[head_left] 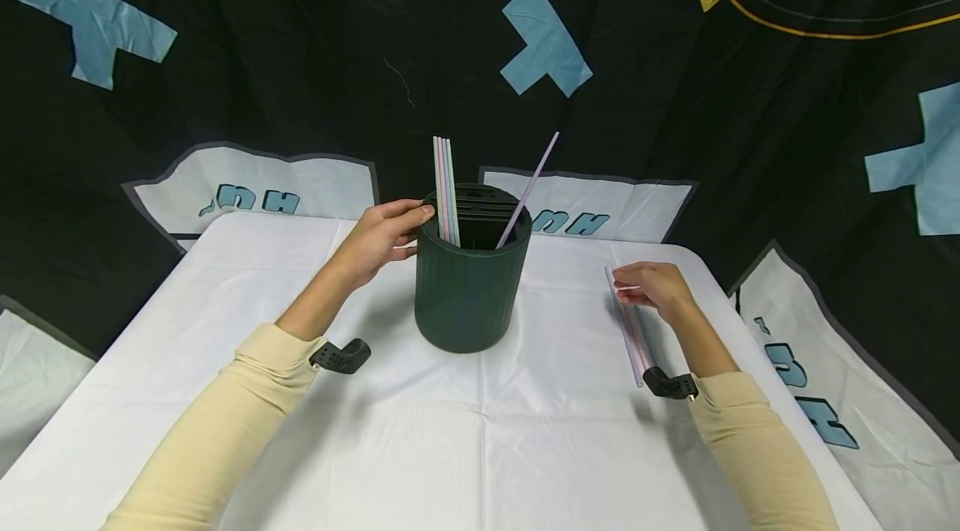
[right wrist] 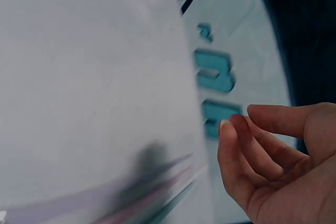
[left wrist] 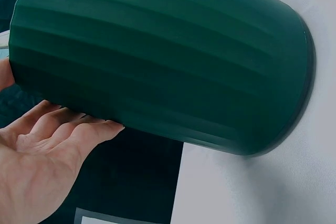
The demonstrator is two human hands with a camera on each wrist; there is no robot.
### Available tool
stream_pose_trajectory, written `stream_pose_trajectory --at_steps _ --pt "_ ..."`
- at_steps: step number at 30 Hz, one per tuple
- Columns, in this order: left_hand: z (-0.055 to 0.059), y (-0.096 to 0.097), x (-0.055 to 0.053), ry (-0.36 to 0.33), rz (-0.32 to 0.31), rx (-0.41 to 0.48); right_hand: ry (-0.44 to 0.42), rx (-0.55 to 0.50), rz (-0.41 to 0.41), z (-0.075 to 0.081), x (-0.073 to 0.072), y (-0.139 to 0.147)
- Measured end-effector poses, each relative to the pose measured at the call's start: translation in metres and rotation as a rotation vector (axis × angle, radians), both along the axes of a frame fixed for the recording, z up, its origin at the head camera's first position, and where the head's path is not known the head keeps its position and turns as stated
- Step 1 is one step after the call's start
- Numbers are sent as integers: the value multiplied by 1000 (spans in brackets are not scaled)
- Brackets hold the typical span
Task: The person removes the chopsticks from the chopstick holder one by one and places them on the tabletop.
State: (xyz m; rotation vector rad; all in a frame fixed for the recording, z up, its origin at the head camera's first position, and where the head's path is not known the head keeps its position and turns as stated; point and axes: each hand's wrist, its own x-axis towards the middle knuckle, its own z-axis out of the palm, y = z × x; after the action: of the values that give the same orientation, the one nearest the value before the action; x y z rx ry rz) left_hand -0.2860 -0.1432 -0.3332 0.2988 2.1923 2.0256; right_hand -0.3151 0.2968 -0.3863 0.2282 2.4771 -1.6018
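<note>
A dark green ribbed bin (head_left: 468,298) stands upright on the white table. My left hand (head_left: 378,237) holds its left side near the rim, thumb at the top edge and fingers against the wall. Several pastel straws (head_left: 446,189) lean together inside at the left; a lilac straw (head_left: 528,189) slants out on the right. More straws (head_left: 633,339) lie on the table at the right, lilac, pink and greenish. Just above their far end hovers my right hand (head_left: 656,289). In the right wrist view its loosely bent fingers (right wrist: 228,156) hold nothing, apart from the thumb.
The white tablecloth (head_left: 420,448) covers the table, whose right edge (head_left: 783,398) runs close beside my right forearm. Behind hangs a black cloth (head_left: 322,72) with blue and yellow patches. Inside the bin's back is a slotted dark part (head_left: 483,197).
</note>
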Motion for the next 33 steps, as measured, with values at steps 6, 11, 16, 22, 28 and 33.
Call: stream_pose_trajectory --at_steps 6,11,16,22,28,33 --pt "-1 0 0 5 -5 5 42 0 79 36 0 -31" --pt "-1 0 -1 3 -5 9 70 -52 128 67 3 -63" --pt "-1 0 -1 -3 -4 14 134 -132 154 91 9 -94" --pt "-1 0 -1 1 -2 10 188 -222 187 112 17 -124" --pt "-1 -1 -1 7 6 -3 194 -269 230 122 20 -143" --pt "-1 -1 0 3 0 6 181 -298 235 123 20 -149"
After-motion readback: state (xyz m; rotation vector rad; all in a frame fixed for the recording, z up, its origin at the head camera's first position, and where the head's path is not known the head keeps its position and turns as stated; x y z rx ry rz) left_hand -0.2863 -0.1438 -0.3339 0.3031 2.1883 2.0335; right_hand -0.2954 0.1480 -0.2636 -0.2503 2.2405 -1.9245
